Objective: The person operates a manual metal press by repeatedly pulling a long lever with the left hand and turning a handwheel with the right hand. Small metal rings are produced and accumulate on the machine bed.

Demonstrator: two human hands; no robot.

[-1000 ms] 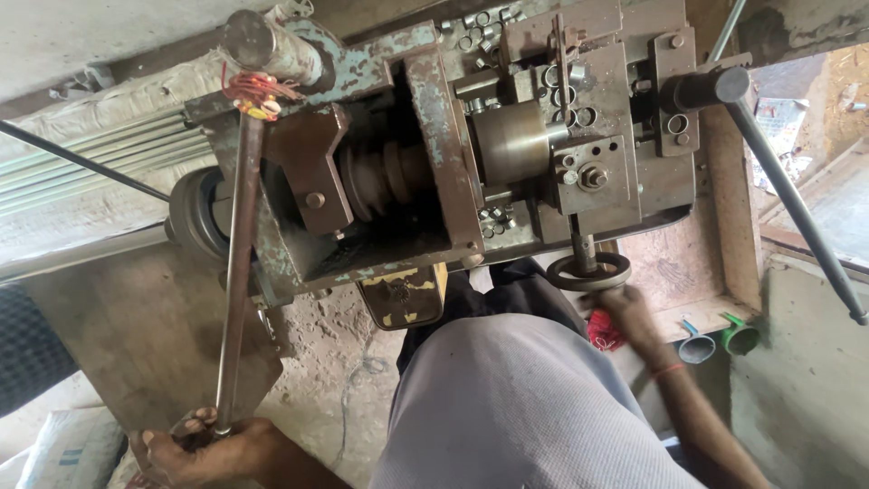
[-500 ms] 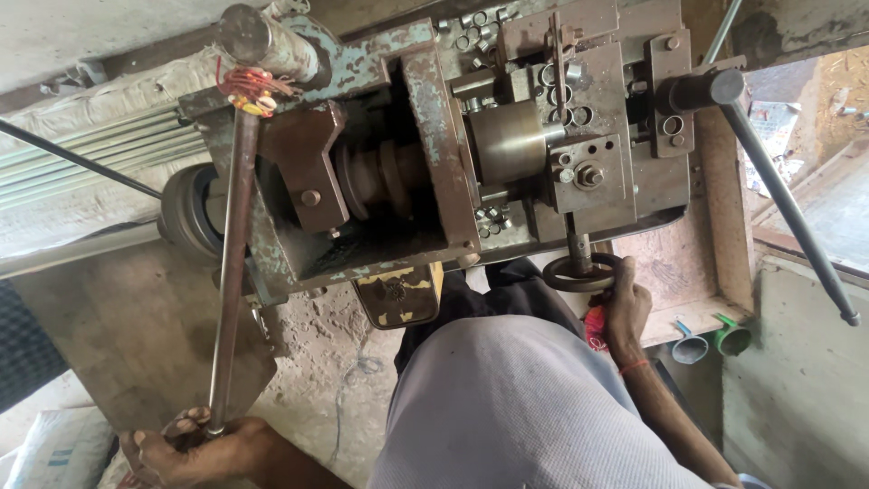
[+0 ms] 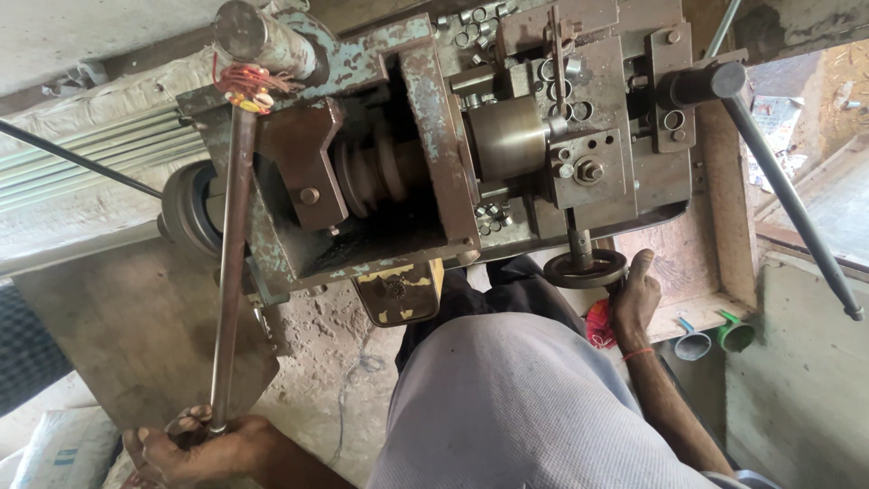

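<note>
Head view: left hand grips the long lever at its lower end. Right hand closes on the handwheel under the machine. Finished rings already lie on top; work looks midway.

This is a small metal workshop: a heavy, worn steel machine with chipped blue paint, a long lever rod, a small handwheel and many loose metal rings stands over a rough, dusty concrete floor
</note>
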